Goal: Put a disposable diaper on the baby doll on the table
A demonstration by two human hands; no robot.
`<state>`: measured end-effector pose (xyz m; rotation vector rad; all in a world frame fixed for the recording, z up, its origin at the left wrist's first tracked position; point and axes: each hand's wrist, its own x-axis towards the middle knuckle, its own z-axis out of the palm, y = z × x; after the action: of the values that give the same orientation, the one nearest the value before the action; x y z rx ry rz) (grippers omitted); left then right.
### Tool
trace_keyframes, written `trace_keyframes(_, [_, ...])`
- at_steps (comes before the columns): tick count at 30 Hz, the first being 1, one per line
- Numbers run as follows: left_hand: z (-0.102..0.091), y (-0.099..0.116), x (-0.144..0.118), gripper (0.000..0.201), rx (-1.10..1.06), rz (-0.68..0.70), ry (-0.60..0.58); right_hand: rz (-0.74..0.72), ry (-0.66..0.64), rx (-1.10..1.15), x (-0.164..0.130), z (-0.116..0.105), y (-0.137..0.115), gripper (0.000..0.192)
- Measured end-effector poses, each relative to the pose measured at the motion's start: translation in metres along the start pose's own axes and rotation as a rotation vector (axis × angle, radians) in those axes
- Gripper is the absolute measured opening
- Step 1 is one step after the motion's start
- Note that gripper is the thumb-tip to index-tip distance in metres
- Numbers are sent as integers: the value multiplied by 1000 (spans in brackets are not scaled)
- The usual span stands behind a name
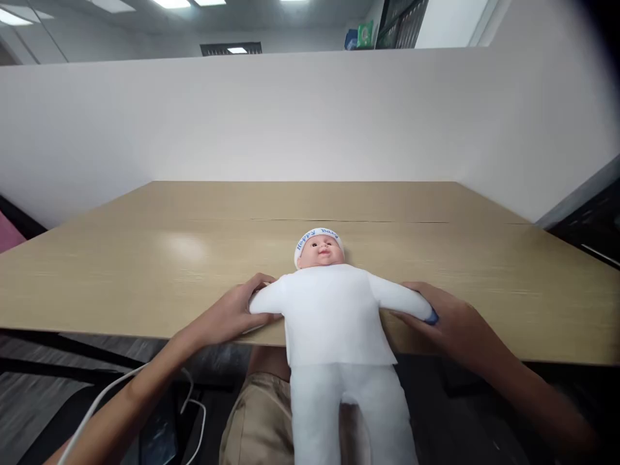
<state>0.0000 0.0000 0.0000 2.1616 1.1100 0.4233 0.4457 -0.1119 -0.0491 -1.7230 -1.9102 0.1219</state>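
Observation:
A baby doll (339,316) in a white top and white trousers lies face up across the table's front edge. Its head, in a white cap with blue lettering, rests on the tabletop, while the legs hang over the edge toward my lap. My left hand (242,307) is wrapped around the doll's arm on the left, thumb above and fingers below. Around the other arm, near a dark blue tip at its end, closes my right hand (440,316). Both doll arms are spread out sideways.
The wooden table (194,271) reaches back to a white partition (310,116), with a seam running across it. A white cable (111,387) passes by my left forearm. Below the edge are my knee in tan shorts (259,420) and dark table legs (62,368).

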Motion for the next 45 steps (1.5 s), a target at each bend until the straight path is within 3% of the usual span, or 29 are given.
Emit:
trace_keyframes(3, [-11, -16, 13, 61, 97, -17, 25, -15, -42, 46, 17, 10, 6, 37])
trace_keyframes(7, [-25, -40, 49, 67, 270, -30, 86, -20, -47, 60, 61, 32, 13, 39])
trace_keyframes(13, [-46, -73, 108, 75, 464, 10, 199, -27, 30, 7, 133, 64, 35, 35])
trace_keyframes(22, [-69, -124, 153, 73, 536, 130, 319, -27, 135, -5, 202, 84, 66, 36])
trace_keyframes(27, [-77, -136, 193, 74, 547, 166, 395, -2, 198, -19, 232, 93, 78, 42])
trace_keyframes(35, [-78, -142, 247, 73, 620, 46, 533, -5, 309, -22, 268, 104, 101, 57])
trace_keyframes(41, [-77, -147, 256, 69, 564, 21, 501, -62, 304, -19, 270, 111, 112, 41])
trace_keyframes(45, [-76, -148, 253, 64, 522, 69, 444, -68, 326, -26, 268, 112, 112, 42])
